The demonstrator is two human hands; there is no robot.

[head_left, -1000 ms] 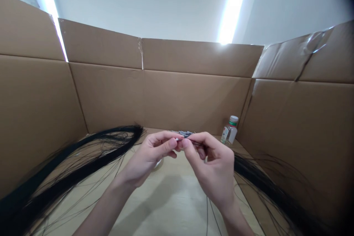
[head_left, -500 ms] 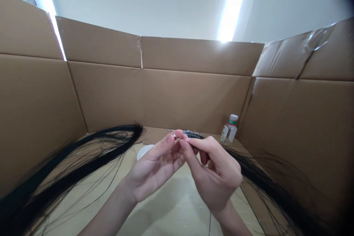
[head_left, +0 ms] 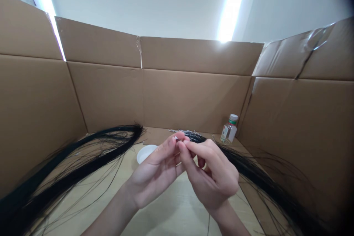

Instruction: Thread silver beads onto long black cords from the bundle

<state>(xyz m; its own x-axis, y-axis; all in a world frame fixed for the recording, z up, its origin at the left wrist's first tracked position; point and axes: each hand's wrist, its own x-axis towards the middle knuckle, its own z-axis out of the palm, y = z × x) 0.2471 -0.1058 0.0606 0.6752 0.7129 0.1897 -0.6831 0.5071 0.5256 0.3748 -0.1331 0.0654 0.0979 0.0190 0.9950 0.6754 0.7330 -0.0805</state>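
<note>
My left hand (head_left: 157, 171) and my right hand (head_left: 214, 175) meet fingertip to fingertip in the middle of the view, above a light wooden tabletop (head_left: 171, 206). Both pinch the tip of a thin strand of black hair (head_left: 179, 141), with something tiny and pale at the pinch. A thick bundle of long black hair (head_left: 83, 155) sweeps away to the left. Another black bundle (head_left: 262, 180) runs from behind my right hand toward the lower right.
Brown cardboard walls (head_left: 190, 96) enclose the table at the back and on both sides. A small white dish (head_left: 145, 152) lies behind my left hand. A small clear bottle with a white cap (head_left: 229, 129) stands in the back right corner. A little pile of small metal pieces (head_left: 188, 132) lies by the back wall.
Both hands have drawn nearer to me and risen slightly. My left hand turned palm-up, uncovering the white dish. The pinch at the strand tip has held throughout.
</note>
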